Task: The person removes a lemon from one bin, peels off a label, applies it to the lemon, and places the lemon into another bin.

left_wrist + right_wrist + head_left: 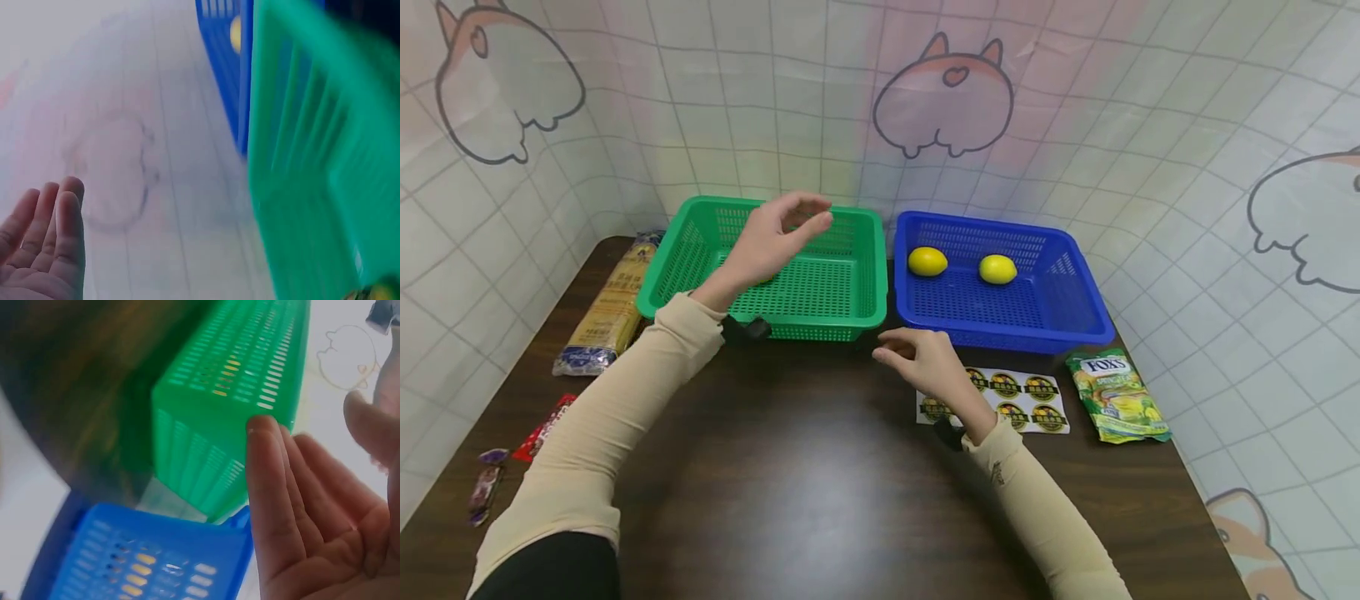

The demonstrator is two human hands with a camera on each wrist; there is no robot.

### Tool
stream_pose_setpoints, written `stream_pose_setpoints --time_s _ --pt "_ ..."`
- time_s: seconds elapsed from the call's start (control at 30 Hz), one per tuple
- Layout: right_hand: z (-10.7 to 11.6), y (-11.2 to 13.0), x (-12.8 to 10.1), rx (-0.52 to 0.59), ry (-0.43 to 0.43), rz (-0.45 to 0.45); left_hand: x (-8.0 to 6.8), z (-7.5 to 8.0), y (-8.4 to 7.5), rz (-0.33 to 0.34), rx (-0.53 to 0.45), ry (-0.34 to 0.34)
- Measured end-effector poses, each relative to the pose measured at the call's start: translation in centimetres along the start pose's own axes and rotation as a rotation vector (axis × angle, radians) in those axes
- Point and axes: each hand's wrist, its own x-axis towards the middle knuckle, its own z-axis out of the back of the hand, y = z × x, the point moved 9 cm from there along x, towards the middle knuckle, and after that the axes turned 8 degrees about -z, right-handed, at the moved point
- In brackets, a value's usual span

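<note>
Bare table (805, 467) before two baskets (857, 312)

The left hand (771, 242) is raised, fingers loosely extended and nothing held, at the end of a beige-sleeved forearm. The right hand (928, 362) is held lower, palm open, fingers relaxed and empty.

Perforated plastic baskets (842, 321); glossy wood-look tbl (805, 467)
</note>
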Motion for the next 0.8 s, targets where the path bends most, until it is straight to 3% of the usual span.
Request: stream_pose_setpoints --time_s 0.2,0.4,0.57,0.63,0.8 --pt "-0.9 -1.5 -2.1 -0.022 0.077 0.034 -3.9 -6.2 -0.2 0.024 -0.156 0.210" --pt "-1.2 -2.4 -3.3 -0.052 0.133 0.069 -8.2 -13.9 2.3 0.090 -0.265 0.431" --pt "-0.7 -3.0 -3.4 -0.074 0.152 0.087 -9.8 -17.6 4.9 0.169 -0.387 0.447" --pt "-0.4 -3.2 -3.2 -0.081 0.162 0.082 -9.9 -18.5 5.9 0.189 -0.422 0.436" --pt "1.4 -3.3 -2.5 -0.129 0.175 0.096 -9.9 -20.3 8.2 0.311 -0.551 0.371"
